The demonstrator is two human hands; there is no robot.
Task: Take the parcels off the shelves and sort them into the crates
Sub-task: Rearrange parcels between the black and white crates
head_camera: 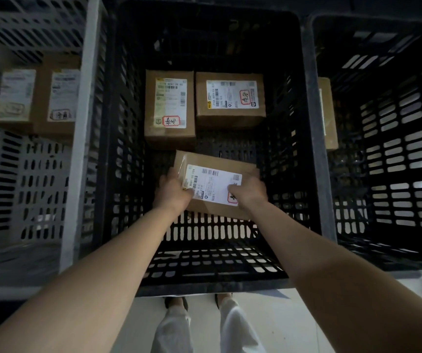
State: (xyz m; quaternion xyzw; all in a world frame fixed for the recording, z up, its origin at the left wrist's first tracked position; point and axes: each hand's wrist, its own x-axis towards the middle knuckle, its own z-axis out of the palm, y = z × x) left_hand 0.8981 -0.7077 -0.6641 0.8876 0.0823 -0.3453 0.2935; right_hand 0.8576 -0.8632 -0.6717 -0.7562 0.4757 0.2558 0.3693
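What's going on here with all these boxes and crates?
A person is sorting parcels. Their left hand and right hand grip a labelled parcel by its ends, low inside the middle black crate. A left parcel and a right parcel already lie at its far end. The grey crate alongside holds parcels too.

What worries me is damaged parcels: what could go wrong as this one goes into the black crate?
1. The left hand and right hand grip only the near end of the held parcel, which sits at an angle; it might slip and drop to the floor of the crate.
2. Pushed further in, it could bump the back-left parcel or the back-right parcel.
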